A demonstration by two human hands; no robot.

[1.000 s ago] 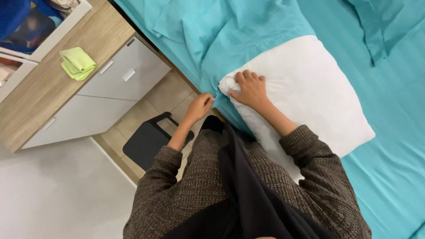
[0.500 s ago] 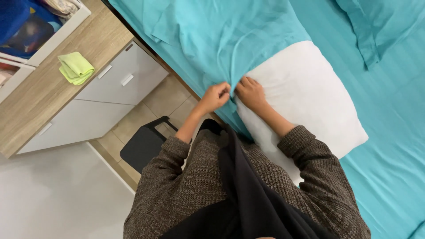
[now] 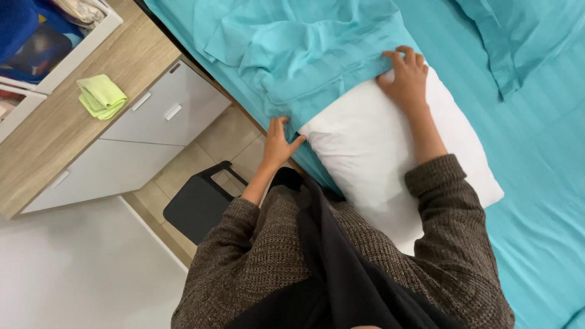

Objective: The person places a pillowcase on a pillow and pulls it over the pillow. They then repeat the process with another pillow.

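A white pillow (image 3: 390, 152) lies across the near edge of the bed. A crumpled teal pillowcase (image 3: 317, 55) covers its far end. My left hand (image 3: 279, 143) is at the pillow's near left corner, fingers on the pillowcase hem and thumb against the white pillow. My right hand (image 3: 405, 76) rests on the pillow's far corner, its fingers curled over the pillowcase edge. Both of my arms are in brown knit sleeves.
A teal sheet (image 3: 536, 158) covers the bed, with another teal pillow (image 3: 524, 30) at the top right. To the left stands a wooden-topped white drawer unit (image 3: 122, 140) with a folded green cloth (image 3: 102, 95) on it. A black stool (image 3: 195, 207) stands by my legs.
My hands were together at the pillow's near corner. The right hand has moved along the pillow to its far corner, drawing the pillowcase edge across; the left stays by the near corner.
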